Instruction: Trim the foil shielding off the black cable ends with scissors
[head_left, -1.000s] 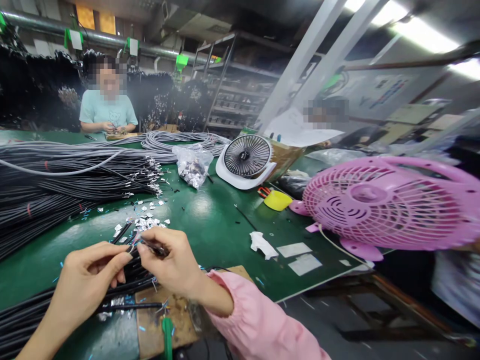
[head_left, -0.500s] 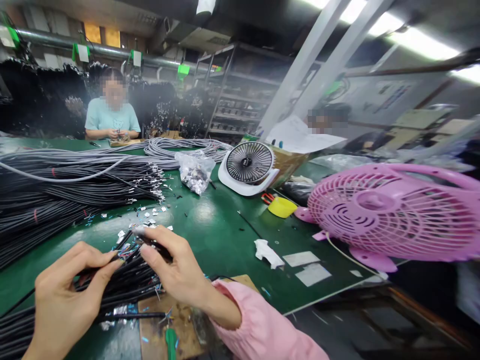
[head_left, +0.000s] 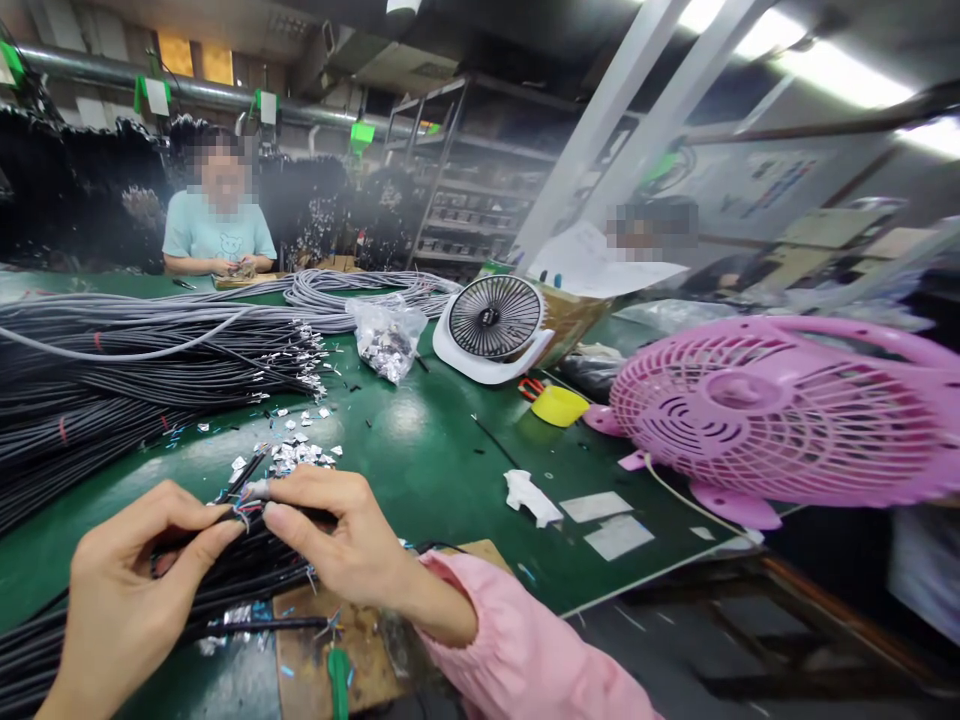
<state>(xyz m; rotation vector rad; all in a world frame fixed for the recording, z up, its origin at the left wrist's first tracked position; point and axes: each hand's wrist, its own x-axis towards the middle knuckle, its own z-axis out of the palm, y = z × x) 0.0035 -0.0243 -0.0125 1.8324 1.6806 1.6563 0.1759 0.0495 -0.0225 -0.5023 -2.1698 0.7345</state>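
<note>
Thumb and forefinger of my left hand (head_left: 142, 570) pinch the stripped end of a black cable, where thin coloured wires (head_left: 246, 508) fan out. My right hand (head_left: 345, 530) is closed just to the right, its fingertips at the same wires and a grey tip near its forefinger. Its palm side hides whatever else it holds. Beneath both hands lies a bundle of black cables (head_left: 225, 585). Small silvery foil scraps (head_left: 300, 455) are scattered behind my hands. A green-handled tool (head_left: 339, 680) rests on a wooden board (head_left: 296, 655) in front.
Bundled black cables (head_left: 150, 370) and grey cable coils (head_left: 330, 290) cover the left of the green table (head_left: 427, 450). A bag of small parts (head_left: 386, 340), a white fan (head_left: 487, 375), a yellow tape roll (head_left: 559, 407) and a pink fan (head_left: 750, 410) stand beyond. A person (head_left: 219, 230) sits opposite.
My right hand's fingers have shifted slightly and now sit closer around the wire end, uncovering more foil scraps behind. My left hand stays nearly in place. The view has moved slightly.
</note>
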